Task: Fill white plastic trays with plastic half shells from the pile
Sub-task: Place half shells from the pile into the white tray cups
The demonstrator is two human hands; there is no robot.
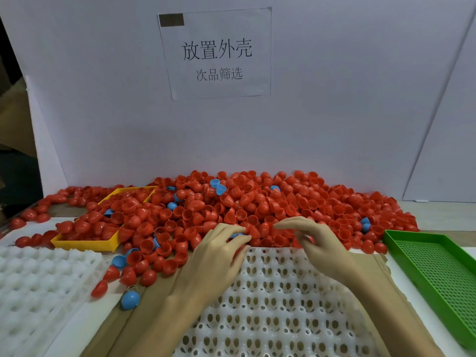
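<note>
Head view: both hands at the edge of the shell pile

Head camera looks down on a desk (435, 215) heaped with a wide pile of red half shells (257, 202), with a few blue ones scattered through it. The pile runs along a white backboard bearing a printed paper sign (216, 54).

Nearest the person lies a white tray (278, 300) with rows of empty cups, its far edge touching the pile. A second white tray (38, 284) sits to the left, also empty as far as can be seen.

The left hand (219, 256) rests at the far edge of the near tray with fingers curled; a blue half shell (238, 235) shows between the fingertips, and a red one seems tucked under the palm, though that is partly hidden. The right hand (316, 243) hovers over the same edge, index finger stretched toward the pile and the other fingers bent round something red (309, 238), largely hidden.

A yellow tray (85, 244), partly buried and full of red shells, sits at the left of the pile. A green perforated tray (438, 274) lies at the right. Loose red and blue shells lie between the two white trays.
</note>
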